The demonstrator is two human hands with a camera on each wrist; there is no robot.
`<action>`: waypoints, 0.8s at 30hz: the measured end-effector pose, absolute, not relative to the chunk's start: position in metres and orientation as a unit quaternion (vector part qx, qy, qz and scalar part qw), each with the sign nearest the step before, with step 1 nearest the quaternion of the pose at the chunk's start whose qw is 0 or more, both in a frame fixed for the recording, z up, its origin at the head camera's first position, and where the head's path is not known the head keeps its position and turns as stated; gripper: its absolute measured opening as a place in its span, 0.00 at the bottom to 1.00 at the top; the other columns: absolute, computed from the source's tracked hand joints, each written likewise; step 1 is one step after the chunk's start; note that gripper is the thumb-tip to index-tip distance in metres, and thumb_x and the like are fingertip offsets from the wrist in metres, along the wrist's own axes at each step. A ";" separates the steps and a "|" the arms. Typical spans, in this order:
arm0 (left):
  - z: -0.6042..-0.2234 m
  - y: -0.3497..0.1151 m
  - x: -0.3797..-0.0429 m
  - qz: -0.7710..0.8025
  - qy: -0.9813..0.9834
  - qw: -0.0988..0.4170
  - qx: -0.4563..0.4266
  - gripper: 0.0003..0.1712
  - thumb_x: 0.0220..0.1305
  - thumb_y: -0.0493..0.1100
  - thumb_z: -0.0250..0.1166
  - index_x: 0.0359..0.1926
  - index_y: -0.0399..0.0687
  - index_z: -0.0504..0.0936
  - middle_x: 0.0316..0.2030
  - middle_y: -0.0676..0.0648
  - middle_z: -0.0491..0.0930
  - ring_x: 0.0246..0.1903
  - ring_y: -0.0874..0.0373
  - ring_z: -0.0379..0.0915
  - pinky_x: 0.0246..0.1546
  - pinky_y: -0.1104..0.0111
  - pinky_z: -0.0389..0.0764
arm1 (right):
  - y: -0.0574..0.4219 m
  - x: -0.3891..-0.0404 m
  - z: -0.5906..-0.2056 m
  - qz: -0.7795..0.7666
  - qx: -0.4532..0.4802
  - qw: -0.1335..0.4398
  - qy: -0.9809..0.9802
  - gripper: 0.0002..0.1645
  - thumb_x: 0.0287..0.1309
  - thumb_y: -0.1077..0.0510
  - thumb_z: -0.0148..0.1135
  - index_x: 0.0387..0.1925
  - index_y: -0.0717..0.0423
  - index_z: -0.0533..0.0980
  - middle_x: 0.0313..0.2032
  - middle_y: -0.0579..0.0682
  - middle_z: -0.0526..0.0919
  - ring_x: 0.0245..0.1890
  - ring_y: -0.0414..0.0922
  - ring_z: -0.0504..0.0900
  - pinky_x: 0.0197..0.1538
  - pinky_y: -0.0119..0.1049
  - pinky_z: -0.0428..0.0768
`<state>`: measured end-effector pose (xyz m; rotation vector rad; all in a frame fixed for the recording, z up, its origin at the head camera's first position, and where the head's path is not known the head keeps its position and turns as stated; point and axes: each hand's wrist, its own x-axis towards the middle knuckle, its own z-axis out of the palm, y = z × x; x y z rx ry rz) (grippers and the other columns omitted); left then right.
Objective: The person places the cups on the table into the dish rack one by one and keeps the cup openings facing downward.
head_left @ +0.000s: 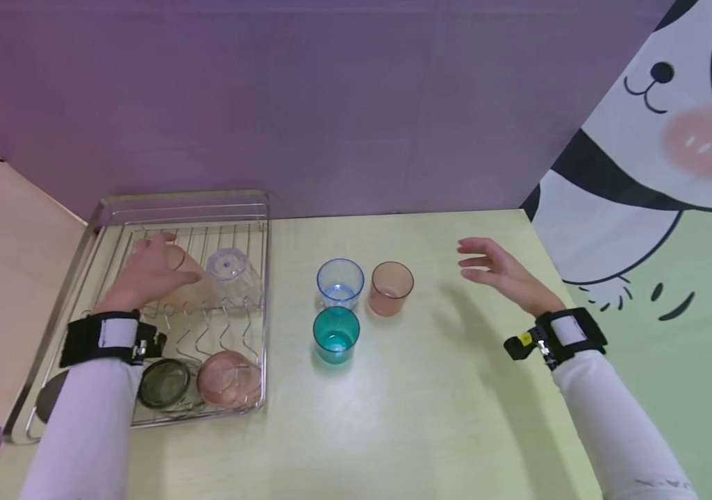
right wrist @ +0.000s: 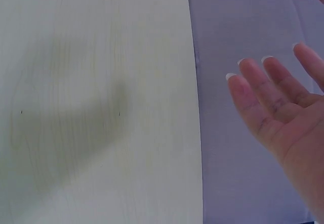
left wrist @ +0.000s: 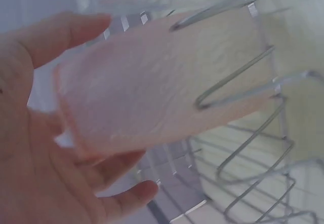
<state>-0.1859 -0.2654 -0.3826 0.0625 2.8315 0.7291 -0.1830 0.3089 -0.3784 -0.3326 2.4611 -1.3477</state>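
My left hand [head_left: 149,274] is over the back part of the wire dish rack, close around the near end of a pink plastic cup [left wrist: 152,82]. In the left wrist view its thumb lies apart above the cup, and the loosely bent fingers spread below it. The cup sits tilted among the rack's wire prongs; in the head view the hand hides part of this cup [head_left: 189,288]. To the right, my right hand [head_left: 496,271] hovers over the table with relaxed fingers and holds nothing. A pink tumbler [head_left: 391,288] is the thing nearest to it.
The metal rack [head_left: 265,278] also bears a clear cup [head_left: 230,271], a dark green cup [head_left: 164,383], another pink cup [head_left: 228,378] and a dark one [head_left: 52,397] half behind the sleeve. Mid-table stand a blue-rimmed cup [head_left: 340,283] and a teal cup [head_left: 336,335]. A purple backdrop [head_left: 356,104] rises behind.
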 end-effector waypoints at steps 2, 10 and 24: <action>-0.379 -0.269 -0.184 0.261 0.959 0.110 0.030 0.55 0.63 0.53 0.65 0.73 0.26 0.44 0.68 0.15 0.46 0.65 0.20 0.47 0.61 0.30 0.60 | 0.309 -0.183 -0.378 -0.473 -0.114 0.157 0.859 0.38 0.69 0.53 0.57 0.73 0.57 0.54 0.72 0.60 0.59 0.67 0.60 0.67 0.54 0.19 0.74; -0.361 -0.267 -0.176 0.286 0.953 0.089 0.046 0.54 0.66 0.56 0.63 0.75 0.29 0.44 0.71 0.20 0.44 0.70 0.22 0.42 0.65 0.30 0.52 | 0.308 -0.185 -0.375 -0.479 -0.122 0.147 0.857 0.40 0.69 0.53 0.58 0.74 0.54 0.51 0.72 0.61 0.59 0.67 0.60 0.67 0.54 0.19 0.74; -0.327 -0.232 -0.168 0.296 0.950 0.055 0.085 0.53 0.64 0.61 0.64 0.76 0.39 0.49 0.74 0.28 0.48 0.69 0.28 0.50 0.67 0.33 0.52 | 0.289 -0.193 -0.361 -0.499 -0.138 0.145 0.843 0.43 0.66 0.58 0.61 0.75 0.50 0.49 0.72 0.59 0.60 0.69 0.59 0.66 0.56 0.21 0.75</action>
